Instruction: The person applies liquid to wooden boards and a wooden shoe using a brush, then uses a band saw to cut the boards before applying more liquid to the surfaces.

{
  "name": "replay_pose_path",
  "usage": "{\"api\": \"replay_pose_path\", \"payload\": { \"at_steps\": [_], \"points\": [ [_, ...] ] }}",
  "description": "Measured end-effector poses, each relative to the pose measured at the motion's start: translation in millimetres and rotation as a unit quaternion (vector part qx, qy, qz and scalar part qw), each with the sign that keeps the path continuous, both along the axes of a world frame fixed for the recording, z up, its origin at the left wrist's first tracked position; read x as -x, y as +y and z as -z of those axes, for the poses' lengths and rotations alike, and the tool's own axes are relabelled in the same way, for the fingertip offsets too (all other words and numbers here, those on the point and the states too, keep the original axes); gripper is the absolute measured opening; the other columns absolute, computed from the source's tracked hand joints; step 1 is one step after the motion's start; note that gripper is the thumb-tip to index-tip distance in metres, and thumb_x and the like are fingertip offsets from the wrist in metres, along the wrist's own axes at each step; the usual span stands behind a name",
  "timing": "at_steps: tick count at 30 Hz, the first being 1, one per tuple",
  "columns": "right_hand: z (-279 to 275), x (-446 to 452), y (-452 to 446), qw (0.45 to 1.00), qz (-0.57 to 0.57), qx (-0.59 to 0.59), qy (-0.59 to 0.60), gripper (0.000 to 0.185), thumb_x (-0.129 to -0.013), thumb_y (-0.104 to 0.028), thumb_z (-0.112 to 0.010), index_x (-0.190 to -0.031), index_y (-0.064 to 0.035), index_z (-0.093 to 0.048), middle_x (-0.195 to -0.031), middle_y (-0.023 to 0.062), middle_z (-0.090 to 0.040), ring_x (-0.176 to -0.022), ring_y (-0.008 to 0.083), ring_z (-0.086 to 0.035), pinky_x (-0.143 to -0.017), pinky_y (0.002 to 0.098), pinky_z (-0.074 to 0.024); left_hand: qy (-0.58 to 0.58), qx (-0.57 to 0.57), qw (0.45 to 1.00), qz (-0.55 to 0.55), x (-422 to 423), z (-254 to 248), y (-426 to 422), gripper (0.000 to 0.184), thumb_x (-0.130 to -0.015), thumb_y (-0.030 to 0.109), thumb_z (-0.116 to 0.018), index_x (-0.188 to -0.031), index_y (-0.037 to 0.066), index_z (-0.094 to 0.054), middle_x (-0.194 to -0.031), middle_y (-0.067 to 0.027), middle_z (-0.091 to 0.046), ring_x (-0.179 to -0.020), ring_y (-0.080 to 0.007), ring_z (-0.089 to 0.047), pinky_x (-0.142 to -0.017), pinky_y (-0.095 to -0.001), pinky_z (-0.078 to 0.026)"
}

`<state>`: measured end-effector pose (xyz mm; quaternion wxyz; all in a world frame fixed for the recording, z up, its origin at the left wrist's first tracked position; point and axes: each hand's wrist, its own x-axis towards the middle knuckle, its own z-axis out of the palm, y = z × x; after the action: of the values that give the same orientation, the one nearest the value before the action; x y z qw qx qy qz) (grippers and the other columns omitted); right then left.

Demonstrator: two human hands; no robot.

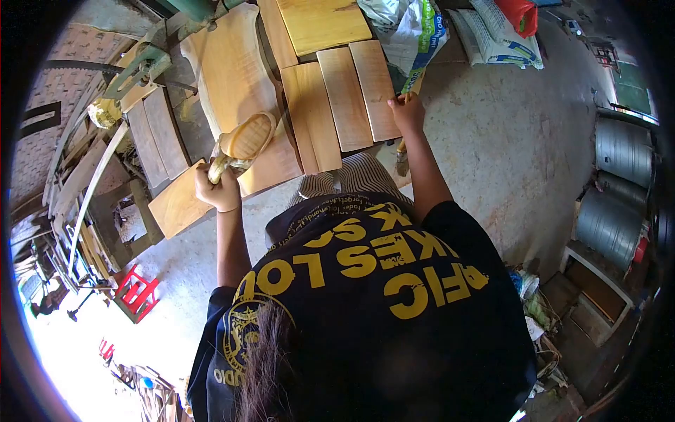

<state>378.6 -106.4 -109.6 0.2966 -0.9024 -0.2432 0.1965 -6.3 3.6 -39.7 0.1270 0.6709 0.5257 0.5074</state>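
Note:
My left hand (219, 188) is closed around the narrow end of a yellowish, scoop-like container (249, 136). Its wide oval face is turned up, over a large pale wooden slab (235, 67). At the right edge of the boards, my right hand (408, 114) grips a slim, yellowish stick-like tool (402, 147); its lower end looks like a brush, but the kind is not certain. Near that hand lie narrow wooden boards, the closest a light board (375, 90). Next to it sit another pale board (343, 98) and a browner board (309, 116).
A yellow board (325, 24) lies at the back. White printed sacks (499, 35) rest on the floor behind, right. A metal clamp-like tool (144, 67) is at left. A red stool (137, 294) stands on the floor, and metal drums (610, 228) stand far right.

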Motion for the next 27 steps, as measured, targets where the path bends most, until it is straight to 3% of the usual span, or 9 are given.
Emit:
{"api": "replay_pose_path", "payload": {
  "at_steps": [1, 7, 11, 14, 16, 20, 23, 25, 27],
  "points": [
    [1.2, -1.8, 1.2, 1.0, 0.008, -0.011, 0.005, 0.043, -0.066, -0.03, -0.08, -0.088, -0.0013, -0.057, -0.086, 0.0154, -0.064, -0.082, 0.0319, -0.062, -0.076, 0.0388, -0.0481, 0.004, -0.007, 1.0, 0.0, 1.2, 1.1, 1.8, 0.013, -0.07, 0.004, -0.065, -0.07, 0.001, -0.053, -0.062, -0.013, -0.058, -0.051, -0.0216, -0.055, -0.052, -0.0305, -0.046],
    [-3.4, 8.7, 16.4, 0.996, -0.006, 0.051, -0.069, 0.063, -0.058, -0.043, -0.083, -0.098, 0.0003, -0.059, -0.096, 0.019, -0.065, -0.089, 0.032, -0.064, -0.075, 0.0394, -0.0492, 0.014, 0.027, 1.0, -0.007, -1.0, -5.0, 7.2, 0.013, -0.072, 0.007, -0.066, -0.071, 0.001, -0.054, -0.063, -0.0132, -0.059, -0.053, -0.0206, -0.057, -0.053, -0.0296, -0.047],
    [3.7, -7.0, 9.7, 0.993, 0.001, 0.05, -0.111, 0.063, -0.06, -0.043, -0.082, -0.1, 0.002, -0.06, -0.099, 0.0202, -0.065, -0.092, 0.0338, -0.063, -0.075, 0.0395, -0.05, -0.001, 0.044, 0.999, -0.011, -1.4, -4.5, 8.2, 0.013, -0.072, 0.008, -0.066, -0.072, 0.001, -0.054, -0.062, -0.0128, -0.058, -0.052, -0.0206, -0.056, -0.052, -0.0295, -0.046],
    [5.0, -21.0, 1.9, 0.997, -0.009, 0.08, -0.002, 0.059, -0.064, -0.044, -0.079, -0.095, 0.003, -0.062, -0.095, 0.02, -0.066, -0.091, 0.0356, -0.064, -0.076, 0.0408, -0.0502, 0.008, 0.033, 0.999, -0.011, 1.3, -1.6, 9.3, 0.013, -0.072, 0.008, -0.065, -0.072, 0.002, -0.054, -0.061, -0.0123, -0.057, -0.051, -0.021, -0.055, -0.051, -0.0298, -0.045],
    [-14.1, -11.2, 1.4, 0.985, 0.032, 0.165, -0.024, 0.048, -0.071, -0.04, -0.075, -0.091, 0.0023, -0.064, -0.092, 0.0197, -0.066, -0.089, 0.0358, -0.064, -0.075, 0.0427, -0.0499, 0.015, 0.025, 1.0, -0.01, 0.9, -1.3, 10.1, 0.012, -0.072, 0.008, -0.065, -0.072, 0.002, -0.054, -0.06, -0.0122, -0.057, -0.05, -0.0212, -0.055, -0.05, -0.03, -0.045],
    [-5.6, -9.7, -4.7, 0.987, 0.021, 0.146, -0.066, 0.039, -0.077, -0.035, -0.071, -0.09, 0.0012, -0.064, -0.092, 0.0206, -0.066, -0.088, 0.0353, -0.064, -0.074, 0.0438, -0.0497, 0.006, 0.048, 0.999, -0.017, 1.6, 0.2, 13.9, 0.011, -0.072, 0.008, -0.064, -0.072, 0.002, -0.055, -0.06, -0.0118, -0.057, -0.05, -0.0217, -0.055, -0.05, -0.0304, -0.045],
    [10.4, -22.5, -17.8, 0.993, 0.046, 0.102, -0.036, 0.032, -0.081, -0.027, -0.064, -0.099, 0.0, -0.06, -0.098, 0.0207, -0.064, -0.094, 0.0377, -0.061, -0.078, 0.0451, -0.0496, 0.01, 0.051, 0.998, -0.023, -0.1, -1.8, 17.4, 0.01, -0.072, 0.008, -0.063, -0.072, 0.003, -0.055, -0.06, -0.0117, -0.057, -0.05, -0.0218, -0.055, -0.05, -0.0308, -0.045],
    [12.4, -24.4, -28.5, 0.992, 0.07, 0.025, -0.107, 0.017, -0.081, -0.013, -0.06, -0.087, 0.0019, -0.055, -0.084, 0.0182, -0.065, -0.084, 0.0355, -0.064, -0.07, 0.0426, -0.049, 0.022, 0.039, 0.999, -0.027, -2.0, -4.3, 19.0, 0.01, -0.071, 0.008, -0.063, -0.072, 0.003, -0.055, -0.06, -0.0116, -0.057, -0.05, -0.0219, -0.056, -0.05, -0.031, -0.045],
    [6.3, -25.0, -42.8, 0.988, 0.074, 0.041, -0.128, 0.011, -0.079, -0.005, -0.054, -0.088, 0.0003, -0.052, -0.078, 0.0161, -0.063, -0.078, 0.0348, -0.064, -0.069, 0.042, -0.0483, 0.001, 0.052, 0.998, -0.025, -3.6, -5.5, 19.5, 0.01, -0.071, 0.009, -0.063, -0.072, 0.003, -0.055, -0.06, -0.012, -0.057, -0.051, -0.0229, -0.056, -0.05, -0.0318, -0.046]
  ]
}}
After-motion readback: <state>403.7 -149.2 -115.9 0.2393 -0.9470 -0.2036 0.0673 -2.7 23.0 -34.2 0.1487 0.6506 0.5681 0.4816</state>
